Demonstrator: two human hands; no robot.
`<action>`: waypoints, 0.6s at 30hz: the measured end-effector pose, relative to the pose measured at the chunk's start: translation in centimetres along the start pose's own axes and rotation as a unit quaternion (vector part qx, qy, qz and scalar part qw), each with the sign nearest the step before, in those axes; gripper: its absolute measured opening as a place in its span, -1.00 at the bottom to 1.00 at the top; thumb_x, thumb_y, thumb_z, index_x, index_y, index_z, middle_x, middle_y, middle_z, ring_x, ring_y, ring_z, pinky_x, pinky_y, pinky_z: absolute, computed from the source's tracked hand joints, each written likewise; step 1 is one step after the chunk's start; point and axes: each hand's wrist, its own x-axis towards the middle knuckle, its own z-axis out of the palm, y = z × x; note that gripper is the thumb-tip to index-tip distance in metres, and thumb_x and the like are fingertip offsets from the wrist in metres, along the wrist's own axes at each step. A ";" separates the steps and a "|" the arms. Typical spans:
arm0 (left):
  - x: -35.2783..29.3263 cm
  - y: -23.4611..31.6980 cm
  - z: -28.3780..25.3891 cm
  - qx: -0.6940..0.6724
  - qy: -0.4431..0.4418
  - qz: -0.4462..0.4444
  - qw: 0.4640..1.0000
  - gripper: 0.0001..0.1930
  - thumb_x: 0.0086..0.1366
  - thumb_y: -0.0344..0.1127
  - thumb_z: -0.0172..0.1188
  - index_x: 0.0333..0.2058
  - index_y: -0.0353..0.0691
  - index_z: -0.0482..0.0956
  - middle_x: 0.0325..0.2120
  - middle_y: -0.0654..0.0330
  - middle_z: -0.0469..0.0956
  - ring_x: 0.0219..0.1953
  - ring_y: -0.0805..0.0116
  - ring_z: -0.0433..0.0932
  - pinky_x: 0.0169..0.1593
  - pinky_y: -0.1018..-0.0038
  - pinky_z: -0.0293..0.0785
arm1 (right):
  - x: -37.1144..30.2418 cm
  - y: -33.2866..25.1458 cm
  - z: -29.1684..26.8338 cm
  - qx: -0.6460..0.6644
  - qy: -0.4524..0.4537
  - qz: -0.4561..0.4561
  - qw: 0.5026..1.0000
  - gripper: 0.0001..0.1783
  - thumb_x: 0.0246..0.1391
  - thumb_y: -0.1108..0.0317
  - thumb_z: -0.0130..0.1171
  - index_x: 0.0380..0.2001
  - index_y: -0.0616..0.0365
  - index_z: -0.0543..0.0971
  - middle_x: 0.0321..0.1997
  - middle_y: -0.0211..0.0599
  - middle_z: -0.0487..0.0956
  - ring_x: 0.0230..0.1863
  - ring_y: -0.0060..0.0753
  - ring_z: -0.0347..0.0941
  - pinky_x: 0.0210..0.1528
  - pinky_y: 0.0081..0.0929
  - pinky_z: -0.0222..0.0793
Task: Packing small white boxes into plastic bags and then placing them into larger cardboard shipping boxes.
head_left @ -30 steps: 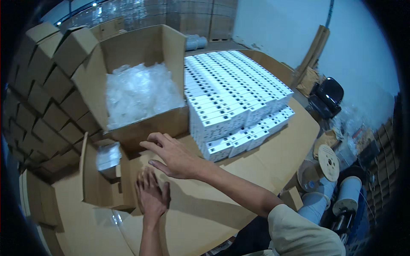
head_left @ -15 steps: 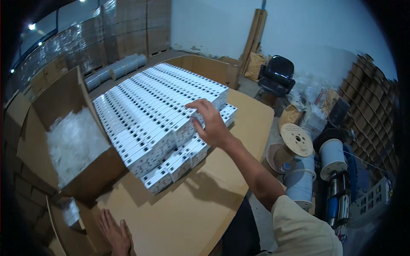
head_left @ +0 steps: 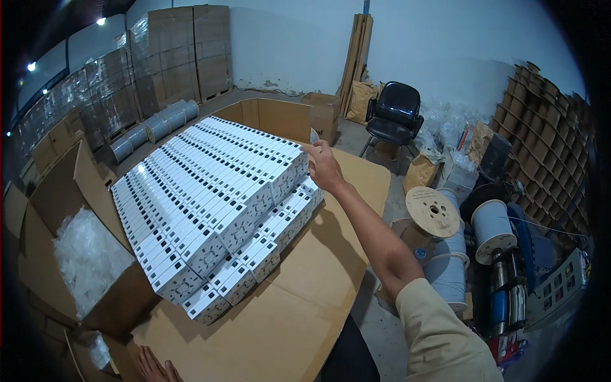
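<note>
White rectangular plastic pieces with small black squares lie side by side in a large two-layer stack [head_left: 210,184]. The lower layer sticks out along the near right side. At the stack's far right corner is my right hand [head_left: 326,167]. Its index finger stretches out to the top layer's edge, the other fingers are partly bent, and nothing shows in its grasp. Whether the fingertip touches the edge I cannot tell. My left hand [head_left: 154,367] lies flat with fingers spread at the lower left, on the cardboard-covered table [head_left: 299,293] by a box; its wrist is cut off.
Left of the stack stands an open carton [head_left: 121,286] holding clear plastic bags [head_left: 89,254]. Another cardboard box [head_left: 273,114] is behind it. To the right are a black chair [head_left: 394,118], cable spools [head_left: 436,210] and a stack of brown cardboard [head_left: 541,134].
My right hand has moved away along the stack's right side to its far corner, its index finger now extended. The view has shifted; my left hand sits lower in the picture, still flat.
</note>
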 end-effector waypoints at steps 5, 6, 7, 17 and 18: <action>0.0 0.3 0.0 0.001 0.000 0.004 1.000 -0.28 0.52 0.15 -0.18 0.38 -0.35 0.15 0.40 -0.15 0.13 0.43 -0.24 0.03 0.44 -0.05 -0.04 | -0.1 1.1 0.6 0.004 -0.018 -0.020 1.000 -0.44 -0.06 0.64 0.26 0.05 -0.02 0.50 0.20 -0.04 0.35 0.09 0.08 0.46 0.10 -0.12 0.46; 0.0 0.3 0.0 -0.011 -0.001 0.004 1.000 -0.28 0.52 0.15 -0.19 0.38 -0.35 0.15 0.40 -0.16 0.13 0.43 -0.24 0.04 0.44 -0.04 -0.04 | -0.2 1.1 0.6 0.021 -0.018 -0.022 0.999 -0.46 -0.07 0.65 0.26 0.02 0.01 0.49 0.19 -0.06 0.36 0.08 0.09 0.46 0.11 -0.13 0.46; 0.0 0.4 -0.1 -0.010 -0.002 0.005 1.000 -0.28 0.52 0.15 -0.19 0.38 -0.35 0.15 0.40 -0.16 0.13 0.43 -0.24 0.04 0.44 -0.04 -0.04 | -0.2 1.2 0.5 0.022 -0.019 -0.020 0.999 -0.46 -0.07 0.65 0.26 0.02 0.01 0.49 0.19 -0.06 0.36 0.08 0.09 0.46 0.11 -0.13 0.46; 0.1 1.4 -0.8 0.022 -0.001 0.011 1.000 -0.28 0.52 0.14 -0.16 0.38 -0.37 0.15 0.39 -0.18 0.13 0.44 -0.24 0.02 0.44 -0.05 -0.05 | -1.0 2.8 -0.4 0.040 -0.047 -0.012 0.998 -0.60 -0.01 0.64 0.16 -0.09 0.03 0.47 0.01 -0.19 0.48 0.04 0.11 0.48 0.01 -0.06 0.47; 0.0 1.2 -0.7 0.007 -0.002 0.008 1.000 -0.28 0.52 0.14 -0.16 0.38 -0.37 0.15 0.40 -0.18 0.12 0.44 -0.24 0.01 0.44 -0.05 -0.05 | -1.3 2.9 -0.8 0.027 -0.058 -0.038 0.997 -0.63 0.00 0.63 0.15 -0.10 0.04 0.49 0.00 -0.20 0.49 0.03 0.10 0.48 0.01 -0.06 0.47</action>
